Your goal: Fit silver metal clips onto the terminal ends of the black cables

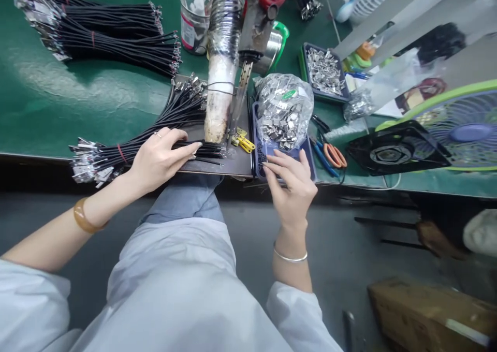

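My left hand (161, 155) lies over a bundle of thin black cables (145, 129) at the bench's front edge, its fingers closing on cables near their stripped ends. A red band ties the bundle, and metal connectors (87, 160) cluster at its left end. My right hand (291, 178) reaches into the front of a blue bin (308, 160), thumb and forefinger pinched together over small black parts (261, 158). Whatever sits in that pinch is too small to make out. A clear plastic bag of metal connector shells (285, 119) rests in the bin.
A foil-wrapped duct (223, 62) comes down between my hands, beside a metal fixture (240, 93). Yellow clips (244, 141) lie by it. Orange-handled scissors (334, 155), a black fan (396, 147) and a tray of metal parts (325, 72) are on the right; more cable bundles (116, 46) lie back left.
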### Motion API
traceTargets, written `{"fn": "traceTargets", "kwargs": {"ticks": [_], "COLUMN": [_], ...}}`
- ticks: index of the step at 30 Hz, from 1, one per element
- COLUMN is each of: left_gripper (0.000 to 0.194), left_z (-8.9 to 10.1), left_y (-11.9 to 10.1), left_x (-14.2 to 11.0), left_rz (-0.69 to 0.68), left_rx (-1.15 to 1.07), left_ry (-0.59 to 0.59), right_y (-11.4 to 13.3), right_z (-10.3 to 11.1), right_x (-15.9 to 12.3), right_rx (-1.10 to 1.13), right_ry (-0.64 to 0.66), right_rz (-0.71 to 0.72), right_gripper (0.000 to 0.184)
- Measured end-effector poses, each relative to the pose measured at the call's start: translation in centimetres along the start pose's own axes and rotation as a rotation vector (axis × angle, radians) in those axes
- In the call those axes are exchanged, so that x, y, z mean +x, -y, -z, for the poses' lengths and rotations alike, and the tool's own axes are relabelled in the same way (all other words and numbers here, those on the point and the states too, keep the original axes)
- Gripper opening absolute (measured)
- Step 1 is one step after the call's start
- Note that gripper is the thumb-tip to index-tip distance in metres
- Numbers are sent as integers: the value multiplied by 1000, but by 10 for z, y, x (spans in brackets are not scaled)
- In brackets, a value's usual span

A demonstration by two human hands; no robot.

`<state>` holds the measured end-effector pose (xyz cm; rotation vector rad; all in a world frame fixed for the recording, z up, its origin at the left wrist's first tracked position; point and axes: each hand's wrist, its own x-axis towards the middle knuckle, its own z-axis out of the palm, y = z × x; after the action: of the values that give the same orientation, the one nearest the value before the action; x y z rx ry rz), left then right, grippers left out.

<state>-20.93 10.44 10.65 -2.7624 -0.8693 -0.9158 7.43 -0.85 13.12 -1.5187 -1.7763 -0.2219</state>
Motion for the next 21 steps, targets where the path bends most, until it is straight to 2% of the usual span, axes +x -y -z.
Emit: {"fn": "traceTargets", "kwargs": {"ticks": [2,4,6,9,11,14,18,21], "left_gripper": [28,27,27,31,34,36,31,22], "left_z": [-1,-1,0,0,-1,-3,-4,3], "left_y": [8,14,17,18,20,25,18,-2], "left_x": [2,4,5,7,9,13,12,4], "left_rz": [-59,-110,-131,-91,-21,50,72,144], "left_rx": [-39,-50,-48,-79,-135,-219,-248,-239], "left_ry": [-44,-70,-86,-44,22,77,53,-86], "right_y": [12,29,42,44,33,10,3,13], "right_z": [9,23,33,37,32,23,24,30], "right_x": [2,3,4,10,16,23,27,40], "right_rx": [182,401,475,234,60,-80,-55,57], "right_ry": [20,90,185,255,247,215,173,75], "right_rz": [-39,-21,31,62,39,-31,-140,-240], "right_gripper": [18,17,13,16,14,16,13,13]}}
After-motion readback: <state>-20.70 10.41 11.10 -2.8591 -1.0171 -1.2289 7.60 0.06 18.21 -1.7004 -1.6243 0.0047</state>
